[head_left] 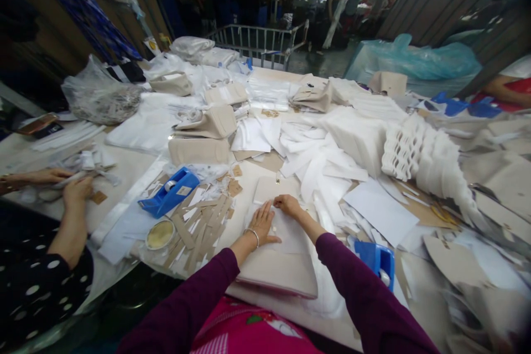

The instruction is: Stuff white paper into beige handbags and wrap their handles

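Note:
A beige handbag [276, 274] lies flat on the table in front of me. Its flap [267, 189], with a small metal clasp [277, 181], points away from me. Over the bag's middle lies a thin white sheet [292, 235]. My left hand [261, 225] rests flat on that sheet, fingers stretched out. Close by, at the lower edge of the flap, my right hand [288, 206] has its fingers pinched together; what is between them, if anything, is hidden.
Blue tape dispensers stand left [170, 191] and right [375, 260] of the bag. Beige strips [203, 227] and a round tin [160, 234] lie left. White foam sheets [319, 155] and more beige bags [199, 150] fill the back. A co-worker's hands [77, 185] work at far left.

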`<action>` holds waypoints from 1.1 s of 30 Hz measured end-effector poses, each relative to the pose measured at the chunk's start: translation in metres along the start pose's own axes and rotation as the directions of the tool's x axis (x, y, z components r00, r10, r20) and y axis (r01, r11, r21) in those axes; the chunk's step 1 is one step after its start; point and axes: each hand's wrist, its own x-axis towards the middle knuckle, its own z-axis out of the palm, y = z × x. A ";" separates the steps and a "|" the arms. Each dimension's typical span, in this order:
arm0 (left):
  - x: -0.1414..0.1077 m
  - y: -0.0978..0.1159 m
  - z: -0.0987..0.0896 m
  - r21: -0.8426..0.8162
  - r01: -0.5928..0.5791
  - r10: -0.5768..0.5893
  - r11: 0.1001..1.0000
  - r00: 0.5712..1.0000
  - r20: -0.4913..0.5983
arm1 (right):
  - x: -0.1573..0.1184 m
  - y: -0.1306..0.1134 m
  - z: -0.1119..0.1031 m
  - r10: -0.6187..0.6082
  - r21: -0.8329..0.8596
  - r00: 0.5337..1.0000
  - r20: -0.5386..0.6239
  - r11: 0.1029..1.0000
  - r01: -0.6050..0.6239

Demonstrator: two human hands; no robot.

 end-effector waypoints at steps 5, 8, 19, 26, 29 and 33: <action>0.000 -0.003 0.003 -0.009 -0.008 0.008 1.000 1.000 0.025 | -0.004 -0.003 0.006 -0.044 -0.072 0.998 -0.040 0.997 0.041; 0.000 -0.006 0.006 -0.006 -0.007 0.007 1.000 0.999 0.036 | -0.009 -0.005 0.011 -0.089 -0.093 0.994 -0.060 0.992 0.083; 0.006 -0.002 -0.006 -0.011 0.131 -0.128 0.991 0.978 0.165 | -0.017 0.014 0.034 -0.127 0.160 0.962 -0.242 0.973 0.168; 0.009 -0.001 -0.014 -0.042 0.158 -0.144 0.987 0.962 0.232 | 0.040 0.031 -0.018 0.168 0.013 0.975 -0.143 0.986 -0.168; 0.010 -0.001 -0.015 -0.040 0.161 -0.146 0.986 0.958 0.246 | 0.071 0.029 -0.039 0.287 -0.065 0.954 -0.088 0.954 -0.293; 0.009 -0.002 -0.013 -0.036 0.152 -0.138 0.988 0.957 0.257 | 0.095 0.022 -0.060 0.351 -0.067 0.936 0.007 0.934 -0.350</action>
